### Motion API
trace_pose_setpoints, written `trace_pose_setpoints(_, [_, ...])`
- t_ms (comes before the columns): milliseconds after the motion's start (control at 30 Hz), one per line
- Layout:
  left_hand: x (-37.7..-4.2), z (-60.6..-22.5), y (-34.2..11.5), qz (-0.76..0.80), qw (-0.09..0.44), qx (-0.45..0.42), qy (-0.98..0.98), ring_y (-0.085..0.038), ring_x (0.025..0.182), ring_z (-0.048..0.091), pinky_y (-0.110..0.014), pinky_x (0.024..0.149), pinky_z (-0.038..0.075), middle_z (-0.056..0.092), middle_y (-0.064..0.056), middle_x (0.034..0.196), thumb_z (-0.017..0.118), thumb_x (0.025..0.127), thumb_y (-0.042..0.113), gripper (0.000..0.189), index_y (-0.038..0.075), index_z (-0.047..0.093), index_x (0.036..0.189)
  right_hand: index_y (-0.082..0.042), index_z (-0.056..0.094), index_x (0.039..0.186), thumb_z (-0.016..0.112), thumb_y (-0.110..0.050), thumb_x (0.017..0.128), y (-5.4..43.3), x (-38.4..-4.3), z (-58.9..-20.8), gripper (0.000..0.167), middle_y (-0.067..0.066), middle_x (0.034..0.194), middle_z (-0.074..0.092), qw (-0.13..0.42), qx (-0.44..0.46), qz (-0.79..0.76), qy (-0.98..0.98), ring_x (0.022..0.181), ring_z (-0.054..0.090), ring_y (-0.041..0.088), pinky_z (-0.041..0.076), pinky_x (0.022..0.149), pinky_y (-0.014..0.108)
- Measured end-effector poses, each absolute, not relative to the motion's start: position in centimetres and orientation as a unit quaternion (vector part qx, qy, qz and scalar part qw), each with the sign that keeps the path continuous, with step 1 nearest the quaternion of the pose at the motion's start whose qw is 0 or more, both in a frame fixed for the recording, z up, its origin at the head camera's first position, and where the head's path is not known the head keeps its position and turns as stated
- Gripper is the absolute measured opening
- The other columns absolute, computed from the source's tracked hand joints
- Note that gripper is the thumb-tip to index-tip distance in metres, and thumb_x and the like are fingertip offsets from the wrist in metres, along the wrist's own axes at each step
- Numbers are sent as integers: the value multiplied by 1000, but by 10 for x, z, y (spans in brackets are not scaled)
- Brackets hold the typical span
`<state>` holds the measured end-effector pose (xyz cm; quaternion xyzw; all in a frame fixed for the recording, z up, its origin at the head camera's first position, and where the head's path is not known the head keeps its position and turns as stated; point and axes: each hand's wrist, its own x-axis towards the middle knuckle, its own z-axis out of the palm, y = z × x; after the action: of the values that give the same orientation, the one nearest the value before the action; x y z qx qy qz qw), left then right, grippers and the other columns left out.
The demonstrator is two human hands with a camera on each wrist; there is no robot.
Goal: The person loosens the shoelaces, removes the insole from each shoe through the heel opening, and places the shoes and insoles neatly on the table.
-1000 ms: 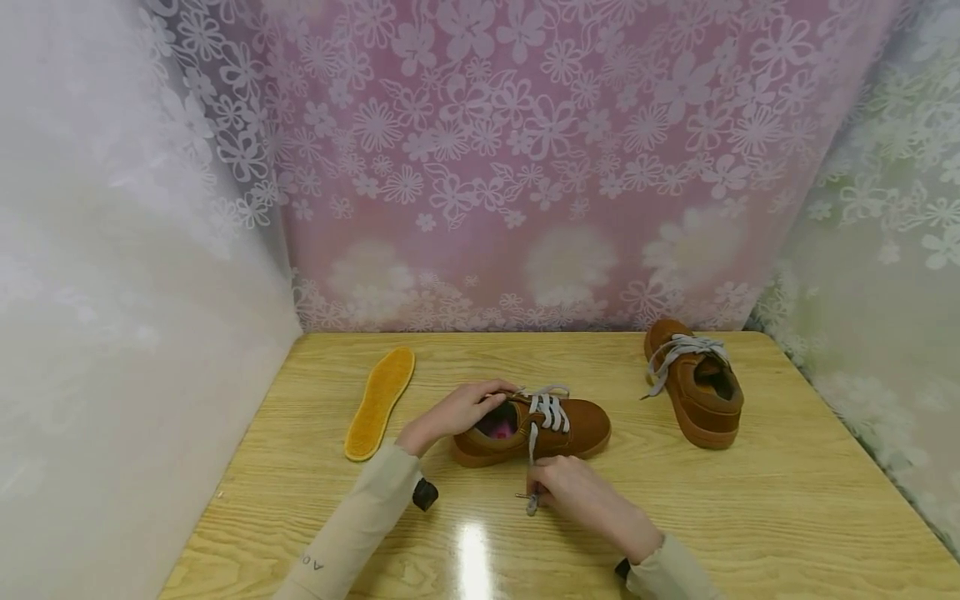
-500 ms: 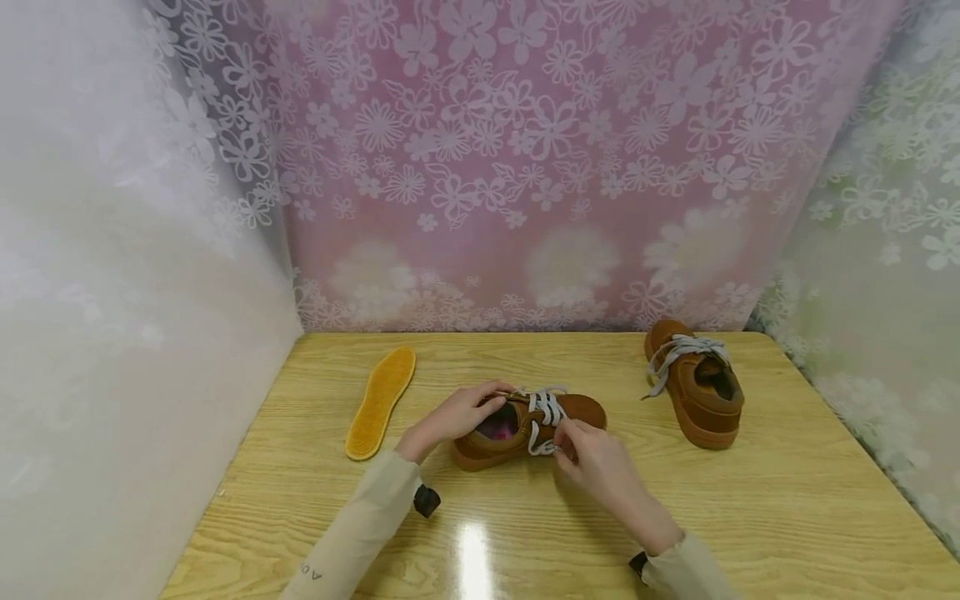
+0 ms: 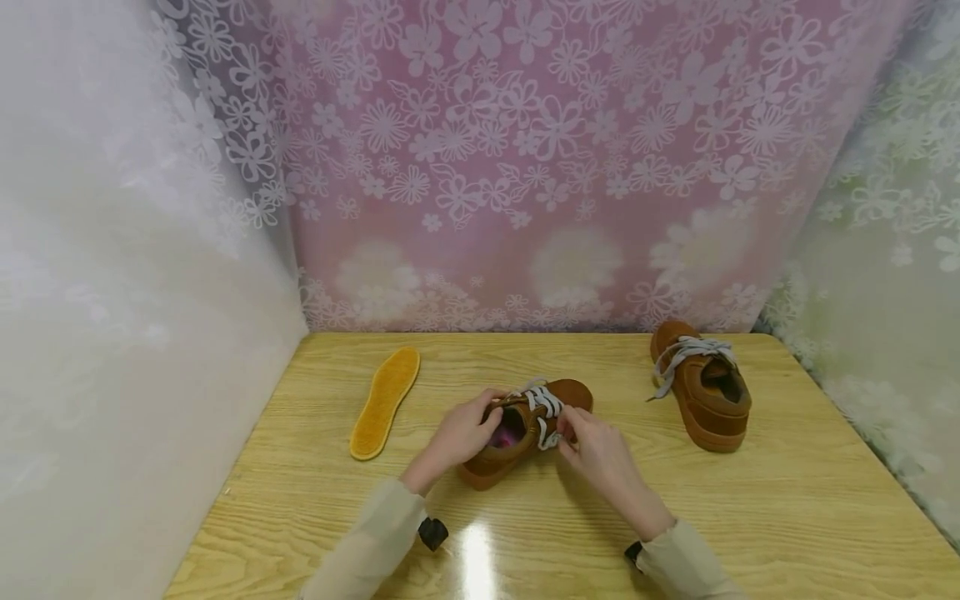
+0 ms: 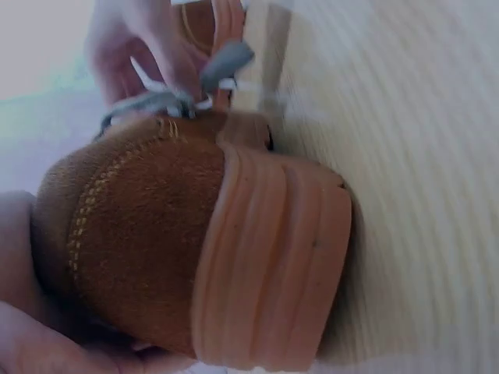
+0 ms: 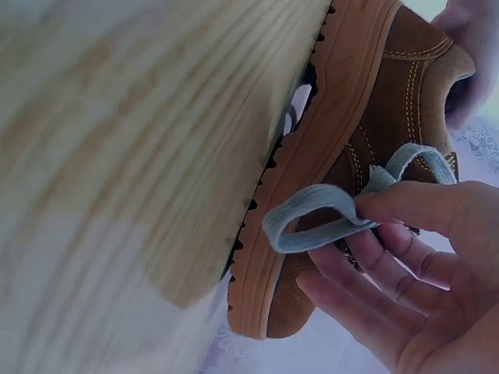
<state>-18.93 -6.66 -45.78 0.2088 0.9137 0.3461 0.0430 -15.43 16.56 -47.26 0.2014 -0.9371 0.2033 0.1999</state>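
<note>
A brown suede shoe point(image 3: 574, 394) with grey laces lies at the middle of the table, its toe pointing to the far right. My left hand point(image 3: 462, 432) holds its collar on the far side, the thumb over the opening. Something pink shows inside. At the shoe's near side, my right hand point(image 3: 600, 452) pinches a grey shoelace point(image 5: 308, 243) between thumb and fingers; a loop of it sticks out in the right wrist view. The left wrist view shows the heel's tan sole point(image 4: 273, 257) close up, with the right hand point(image 4: 148, 47) behind it.
A second brown shoe point(image 3: 708, 408) with grey laces stands at the table's back right. To the left lies an orange-yellow insole point(image 3: 384, 404). Floral curtains point(image 3: 517, 167) enclose the wooden table point(image 3: 795, 492) at the back and sides.
The shoe has turned, its heel nearer to me and its toe farther away. My right hand has moved right and away from me with the lace; my left hand has kept its hold.
</note>
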Motion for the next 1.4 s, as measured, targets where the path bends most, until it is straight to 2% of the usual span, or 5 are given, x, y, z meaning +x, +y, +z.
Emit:
trace_pose_setpoints(200, [-169, -456, -55, 364, -5, 177, 914, -37, 106, 68, -51, 86, 55, 65, -18, 133, 41, 109, 22, 40, 4, 57, 141, -12, 56, 84, 82, 9, 71, 172, -164, -474, 36, 0, 79, 63, 196, 203, 223, -933, 63, 60, 13, 45, 52, 25])
trace_pose_setpoints(533, [-137, -460, -44, 351, -70, 193, 913, -22, 69, 61, -35, 59, 50, 69, -22, 110, 46, 103, 3, 32, -2, 58, 132, -11, 61, 87, 81, 9, 76, 186, -178, -476, 30, 3, 86, 66, 184, 200, 241, -932, 69, 67, 16, 54, 57, 30])
trace_pose_setpoints(1033, [-201, -478, -58, 227, -6, 177, 958, -22, 77, 60, -36, 62, 49, 67, -13, 105, 74, 93, 11, 26, 10, 71, 119, -10, 66, 93, 80, 6, 81, 188, -176, -473, 24, 4, 89, 70, 171, 177, 264, -933, 68, 70, 18, 56, 55, 32])
trace_pose_setpoints(1200, [-211, -492, -53, 212, -28, 175, 961, -22, 80, 60, -37, 68, 51, 61, -6, 88, 79, 89, 13, 10, 10, 71, 95, -11, 65, 93, 79, 4, 82, 188, -176, -474, 23, 5, 92, 69, 178, 167, 272, -931, 71, 70, 20, 57, 56, 35])
trace_pose_setpoints(1400, [-215, -499, -51, 243, -47, 180, 952, -13, 67, 53, -27, 61, 46, 60, 0, 71, 77, 86, 7, 16, 9, 66, 75, -7, 63, 94, 77, 8, 83, 185, -173, -472, 23, 10, 95, 69, 184, 157, 301, -923, 72, 72, 25, 59, 59, 40])
